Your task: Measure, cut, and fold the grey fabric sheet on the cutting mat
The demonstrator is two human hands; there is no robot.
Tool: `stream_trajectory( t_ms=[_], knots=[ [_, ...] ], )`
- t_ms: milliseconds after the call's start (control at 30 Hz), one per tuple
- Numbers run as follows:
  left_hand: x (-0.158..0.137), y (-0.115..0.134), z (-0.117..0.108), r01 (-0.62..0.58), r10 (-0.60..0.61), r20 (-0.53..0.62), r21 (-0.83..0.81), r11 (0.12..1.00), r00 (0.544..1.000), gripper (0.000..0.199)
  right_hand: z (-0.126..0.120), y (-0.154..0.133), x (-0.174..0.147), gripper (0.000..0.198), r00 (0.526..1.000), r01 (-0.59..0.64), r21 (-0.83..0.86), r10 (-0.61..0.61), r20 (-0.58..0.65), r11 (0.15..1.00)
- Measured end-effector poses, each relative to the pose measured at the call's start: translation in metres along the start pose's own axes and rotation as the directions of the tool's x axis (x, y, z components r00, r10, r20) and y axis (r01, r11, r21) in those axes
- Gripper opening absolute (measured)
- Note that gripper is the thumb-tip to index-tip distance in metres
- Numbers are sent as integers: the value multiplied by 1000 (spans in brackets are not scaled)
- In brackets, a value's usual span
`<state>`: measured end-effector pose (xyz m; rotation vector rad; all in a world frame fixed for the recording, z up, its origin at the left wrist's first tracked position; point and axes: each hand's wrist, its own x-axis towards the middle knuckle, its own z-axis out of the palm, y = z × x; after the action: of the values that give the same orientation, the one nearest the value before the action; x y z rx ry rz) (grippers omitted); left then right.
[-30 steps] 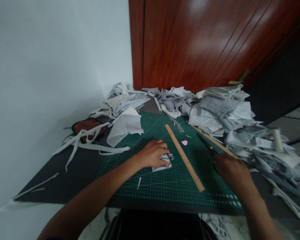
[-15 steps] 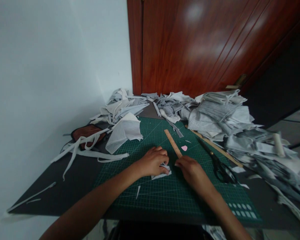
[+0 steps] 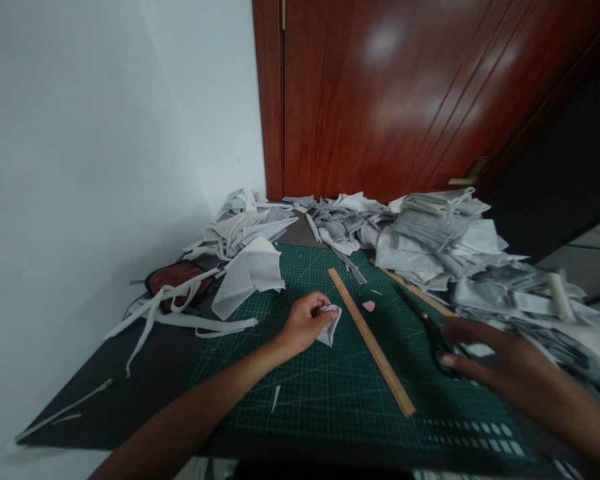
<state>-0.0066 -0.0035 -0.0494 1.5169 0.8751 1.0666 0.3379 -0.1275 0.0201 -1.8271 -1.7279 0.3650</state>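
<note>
At the far left, a thin pale cord (image 3: 65,409) lies on the dark tabletop (image 3: 125,400), with a shorter strip (image 3: 67,419) just beside it. Next comes a flat brown item (image 3: 167,277) with a black edge; white straps (image 3: 225,325) run across it and out to the right, and whether it is a pouch with anything inside cannot be told. Behind it, near the wall, sits a loose heap of white and grey fabric (image 3: 240,227), and in front of that a sheer pale piece (image 3: 250,277) reaches over the edge of the green cutting mat (image 3: 340,413). The mat bears a white sliver (image 3: 275,399) below the left forearm. Over the middle of the mat, the left hand (image 3: 307,323) is clamped on a small grey-white cloth (image 3: 331,328), thumb against fingers, its lower corner hanging down. Further right, a wooden ruler (image 3: 370,340) lies slantwise on the mat, with a small pink piece (image 3: 369,306) just beside it. Then come the black scissors (image 3: 433,330), blades pointing away; the right hand (image 3: 500,350), blurred, has thumb and fingers apart about the handles, and contact cannot be told. Beyond stands a high pile of grey fabric (image 3: 440,233), with a whitish roll (image 3: 560,297) at its right.
</note>
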Motion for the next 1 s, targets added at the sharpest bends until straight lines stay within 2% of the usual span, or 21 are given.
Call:
stream_trajectory(
  t_ms=[33, 67, 133, 167, 233, 300, 367, 467, 633, 767, 900, 1000],
  knots=[
    [0, 1, 1, -10, 8, -43, -28, 1000, 999, 30, 18, -37, 22, 56, 996, 22, 216, -39, 74, 976],
    [-1, 3, 1, -24, 21, -82, -40, 999, 996, 38, 39, -69, 42, 59, 992, 29, 430, -77, 96, 902],
    [-4, 6, 1, -59, 52, -149, -44, 997, 987, 52, 87, -114, 72, 67, 992, 13, 761, -106, 73, 649],
    [-5, 8, 2, -76, 68, -176, -44, 996, 982, 55, 110, -126, 80, 68, 988, 10, 807, -128, 82, 591],
    [-8, 10, 2, -94, 80, -217, -56, 994, 973, 57, 149, -134, 84, 68, 981, -14, 847, -158, 115, 531],
    [-10, 10, 4, -79, 57, -233, -85, 993, 971, 57, 173, -129, 77, 60, 970, -42, 867, -187, 154, 496],
    [-10, 10, 5, -51, 26, -227, -106, 993, 974, 58, 182, -120, 66, 46, 968, -56, 876, -190, 166, 479],
    [-10, 8, 6, -21, -2, -208, -107, 994, 978, 55, 182, -111, 58, 32, 975, -64, 879, -157, 155, 472],
    [-7, 4, 5, -31, 6, -235, -104, 994, 972, 63, 188, -105, 60, 28, 987, -65, 890, -103, 124, 452],
    [-8, 0, 9, 4, -28, -229, -104, 995, 973, 72, 195, -103, 56, 26, 992, -45, 894, -88, 94, 447],
    [-12, -4, 12, -30, -1, -241, -124, 992, 970, 53, 195, -105, 53, 27, 998, -22, 897, -42, 46, 442],
    [-13, -4, 11, -50, 41, -258, -28, 998, 965, 32, 193, -107, 53, 26, 1000, -14, 896, -18, 25, 445]
  ],
)
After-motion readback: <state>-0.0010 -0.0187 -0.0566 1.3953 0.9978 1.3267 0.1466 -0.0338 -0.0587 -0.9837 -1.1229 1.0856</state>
